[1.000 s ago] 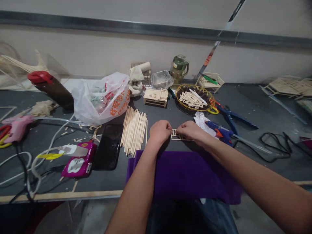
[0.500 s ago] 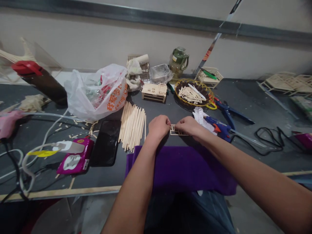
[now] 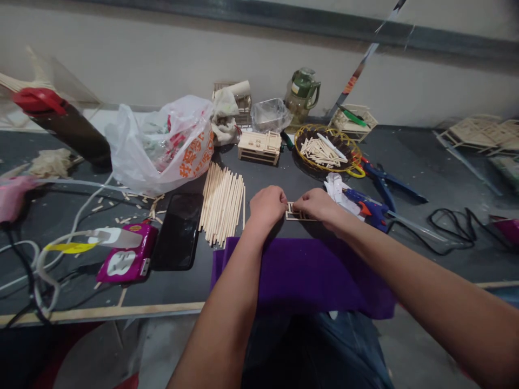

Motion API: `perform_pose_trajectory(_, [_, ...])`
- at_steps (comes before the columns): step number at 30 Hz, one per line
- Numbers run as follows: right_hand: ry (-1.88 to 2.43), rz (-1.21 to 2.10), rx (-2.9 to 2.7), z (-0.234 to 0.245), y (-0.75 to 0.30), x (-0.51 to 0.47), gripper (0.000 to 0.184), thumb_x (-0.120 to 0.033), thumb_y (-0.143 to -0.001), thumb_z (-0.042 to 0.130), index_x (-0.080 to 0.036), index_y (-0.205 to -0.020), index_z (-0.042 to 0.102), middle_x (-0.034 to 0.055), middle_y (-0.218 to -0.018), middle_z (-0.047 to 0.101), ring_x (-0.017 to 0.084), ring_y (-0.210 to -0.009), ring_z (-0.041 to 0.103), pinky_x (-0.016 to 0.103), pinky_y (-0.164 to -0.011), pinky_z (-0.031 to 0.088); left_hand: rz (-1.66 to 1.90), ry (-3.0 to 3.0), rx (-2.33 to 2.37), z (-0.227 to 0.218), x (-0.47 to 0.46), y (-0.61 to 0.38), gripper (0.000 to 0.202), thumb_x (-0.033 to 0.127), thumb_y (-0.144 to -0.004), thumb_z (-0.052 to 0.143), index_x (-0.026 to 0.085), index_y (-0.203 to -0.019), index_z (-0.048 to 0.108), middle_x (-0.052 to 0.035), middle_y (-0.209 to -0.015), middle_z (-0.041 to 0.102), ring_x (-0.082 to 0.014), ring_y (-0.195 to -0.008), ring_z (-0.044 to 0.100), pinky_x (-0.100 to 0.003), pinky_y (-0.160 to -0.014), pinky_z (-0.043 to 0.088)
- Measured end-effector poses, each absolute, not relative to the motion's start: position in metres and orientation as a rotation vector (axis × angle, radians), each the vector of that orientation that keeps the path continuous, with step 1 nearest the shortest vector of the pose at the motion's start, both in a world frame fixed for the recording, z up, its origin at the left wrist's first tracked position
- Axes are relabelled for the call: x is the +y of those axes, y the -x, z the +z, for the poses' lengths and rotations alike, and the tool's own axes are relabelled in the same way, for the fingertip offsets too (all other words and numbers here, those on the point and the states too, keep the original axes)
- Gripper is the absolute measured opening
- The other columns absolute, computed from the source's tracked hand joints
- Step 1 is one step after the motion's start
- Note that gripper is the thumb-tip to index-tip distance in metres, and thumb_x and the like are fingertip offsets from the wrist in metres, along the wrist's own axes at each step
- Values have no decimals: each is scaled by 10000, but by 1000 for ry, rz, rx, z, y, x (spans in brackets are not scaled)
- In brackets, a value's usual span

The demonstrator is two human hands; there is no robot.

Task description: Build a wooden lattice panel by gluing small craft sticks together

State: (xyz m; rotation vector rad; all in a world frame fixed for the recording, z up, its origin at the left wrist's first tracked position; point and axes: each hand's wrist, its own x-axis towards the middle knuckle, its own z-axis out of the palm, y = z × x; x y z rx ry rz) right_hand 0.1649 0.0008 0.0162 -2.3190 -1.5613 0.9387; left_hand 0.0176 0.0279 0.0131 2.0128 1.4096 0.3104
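Observation:
A small ladder-like frame of thin wooden sticks [image 3: 298, 215] lies flat on the dark table, just beyond a folded purple cloth [image 3: 320, 275]. At its left end my left hand [image 3: 268, 205] is closed, fingertips pinched on the frame. My right hand [image 3: 318, 206] is closed too, its fingers pinching the frame's far side and covering its right part. To the left of my left hand lies a pile of loose wooden sticks [image 3: 222, 205]. A blue hot glue gun [image 3: 371, 212] rests on crumpled white paper [image 3: 335, 186] to the right.
Behind my hands stand a small wooden stick model [image 3: 259, 147] and a yellow-rimmed basket [image 3: 300, 154] of short sticks. Blue-handled pliers [image 3: 399, 186] lie at right. A phone [image 3: 177, 232], a magenta power strip [image 3: 130, 262], a plastic bag [image 3: 154, 146] and a red-capped bottle [image 3: 67, 127] occupy the left.
The whole view has shifted slightly. Both hands keep their places at the wooden frame, with hardly any movement of the fingers.

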Motion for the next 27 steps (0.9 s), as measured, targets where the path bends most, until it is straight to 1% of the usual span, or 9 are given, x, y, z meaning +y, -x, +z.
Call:
perform_pose_trajectory(10, [2371,896,-1580,13,-165,3,244,-358,-707,628,-134,-632,692,42,-560,591,111,-492,483,244,-457,292,290,-2005,1409,16,26,-17,102,159,-779,603,194,-791,698,-67,-871,714,-195,-843,627,-299,-741,440])
perform_pose_trajectory(16, [2323,872,-1778,22,-170,1,223,-325,-741,594,-156,-619,676,26,-553,599,108,-491,488,235,-466,286,307,-2009,1406,15,26,-17,108,149,-780,595,189,-787,695,-72,-863,712,-193,-832,624,-300,-727,434])
perform_pose_trajectory(19, [2213,756,-1968,28,-174,-2,186,-296,-770,578,-176,-683,689,16,-601,637,111,-535,512,227,-491,287,315,-2002,1407,14,26,-17,112,150,-786,591,190,-797,695,-71,-858,710,-193,-837,622,-301,-732,435])
perform_pose_trajectory(22, [2178,650,-2082,31,-177,-4,169,-309,-795,581,-199,-754,701,11,-671,676,116,-576,535,225,-511,279,312,-1998,1412,13,27,-17,110,158,-789,594,193,-805,697,-75,-867,708,-202,-841,624,-313,-740,441])
perform_pose_trajectory(27, [2165,629,-2086,30,-178,-5,180,-318,-821,574,-202,-772,701,14,-694,685,122,-595,546,230,-525,284,310,-2010,1411,12,27,-18,87,173,-780,615,198,-795,697,-63,-856,712,-190,-828,622,-294,-727,437])
